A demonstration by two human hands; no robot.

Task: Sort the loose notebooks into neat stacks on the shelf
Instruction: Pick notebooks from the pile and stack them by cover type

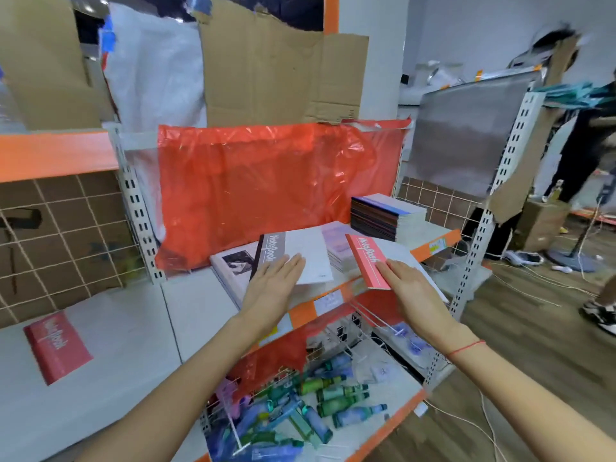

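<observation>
My left hand (274, 282) lies flat with straight fingers on a white notebook with a grey spine (300, 253), which sits tilted on a low stack of notebooks (230, 265) on the shelf (433, 245). My right hand (405, 281) lies flat on a white notebook with a red spine (365, 261), which juts over the shelf's front edge. Behind it lies a small pale pink stack (336, 248). A tall neat stack of notebooks (383, 216) stands at the back right of the shelf. One red notebook (56, 346) lies alone on the white shelf at the left.
Red plastic sheet (266, 185) and cardboard (273, 68) back the shelf. Below, a wire basket holds several bottles (326, 391). A white shelf upright (480, 241) stands at the right. A person (583, 138) stands at the far right, with cables on the wooden floor.
</observation>
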